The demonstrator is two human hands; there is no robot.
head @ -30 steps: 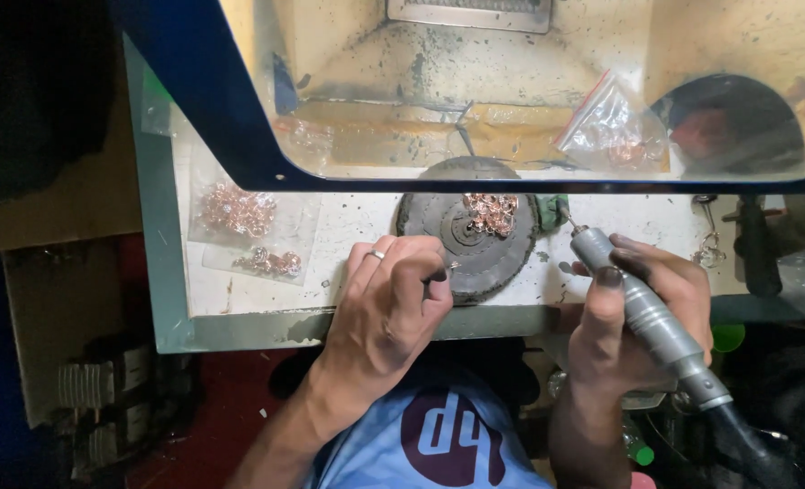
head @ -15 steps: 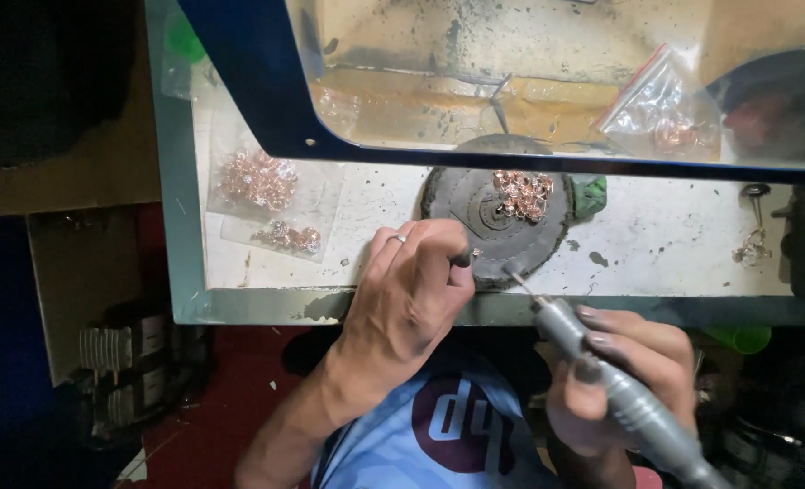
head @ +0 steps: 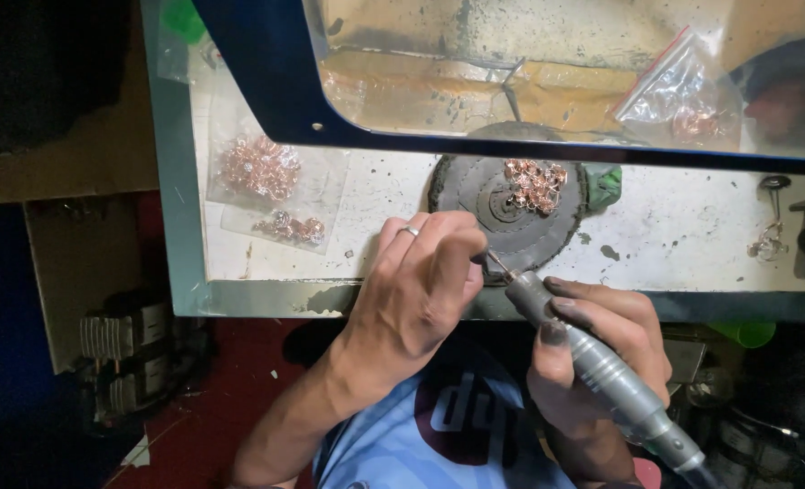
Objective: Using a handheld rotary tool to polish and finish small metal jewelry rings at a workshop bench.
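- Pinching something small between thumb and fingertips, the left hand [head: 420,281] is curled nearly closed at the near edge of the counter [head: 692,235]; the piece itself is hidden by the fingers — cannot tell what it is. A ring shows on one finger.
- Right hand [head: 601,353] is wrapped closed around the grey rotary handpiece [head: 592,362], fingertips darkened, thumb along the barrel.
- Key relation: the handpiece's long axis runs from lower right up to upper left, and its thin bit [head: 500,264] points straight at the left fingertips — tip touching or just beside the pinched spot.
- Left hand lies up and left of the right; the two meet over the near rim of the dark round pad [head: 511,213].
- On that pad, farther out, a small heap of copper-coloured jewellery pieces [head: 535,184].
- Well to the left, two clear bags of similar pieces [head: 259,167] lie flat on the counter.
- Above, a blue-framed clear shield [head: 529,81] overhangs the work area.
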